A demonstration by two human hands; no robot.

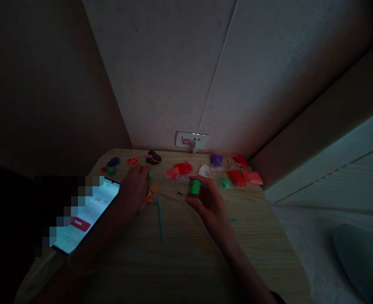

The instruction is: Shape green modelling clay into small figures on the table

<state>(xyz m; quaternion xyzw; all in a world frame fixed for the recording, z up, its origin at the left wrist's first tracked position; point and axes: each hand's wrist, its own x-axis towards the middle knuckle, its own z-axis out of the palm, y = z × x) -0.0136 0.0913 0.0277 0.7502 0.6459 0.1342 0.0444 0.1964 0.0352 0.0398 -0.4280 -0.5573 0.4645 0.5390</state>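
**Green block [194, 187] in the right hand [209, 200]!**

It's pinched over the table [186, 261]. Left hand [135, 183] has a small green piece [150, 175] at its fingertips; gripped or not, I can't tell in this gloom. Patterned disc [133, 161] looks already shaped, back left; red packets [237, 178] opposite seem unworked.

A blocky, bright green lump [194, 187] is held at right; a smaller green bit [150, 175], partly hidden, is seen at left.
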